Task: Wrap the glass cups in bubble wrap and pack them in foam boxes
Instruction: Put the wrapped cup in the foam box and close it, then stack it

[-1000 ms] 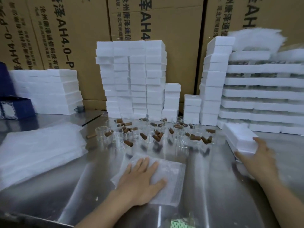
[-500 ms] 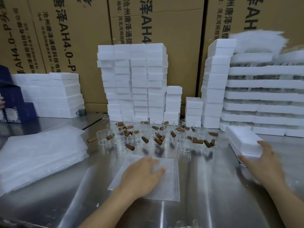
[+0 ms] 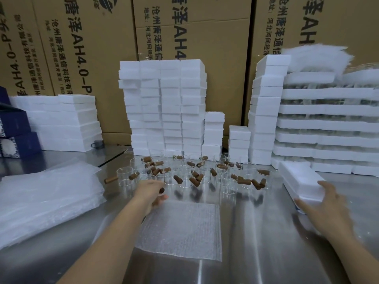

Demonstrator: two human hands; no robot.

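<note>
Glass cups (image 3: 185, 181): a loose cluster of clear cups with brown stub handles is stood at the middle of the bench (image 3: 256, 242), just beyond the far edge of the bubble wrap sheet.
Bubble wrap sheet (image 3: 180, 228): laid flat near the front of the bench, between the two forearms, just right of the left one and well apart from the right hand.
Left hand (image 3: 150, 191): held at the near-left edge of the cup cluster, over the sheet's far-left corner. The fingers are curled downward beside a brown handle, but whether a cup is gripped cannot be told through the blur.
Right hand (image 3: 320, 203): spread wide with fairly straight fingers, laid against the near end of the foam box; nothing is gripped.
Foam box (image 3: 300, 179): set on the bench just right of the cups.
Open room: bare steel is seen between the sheet and the right forearm, and in front of the sheet.
Left edge: a stack of bubble wrap sheets (image 3: 47, 199) is piled near the left forearm.
Back edge: stacks of foam boxes (image 3: 164, 107) are stood close behind the cups. Foam trays (image 3: 328, 124) are piled at the right, with cartons (image 3: 86, 48) behind everything.
</note>
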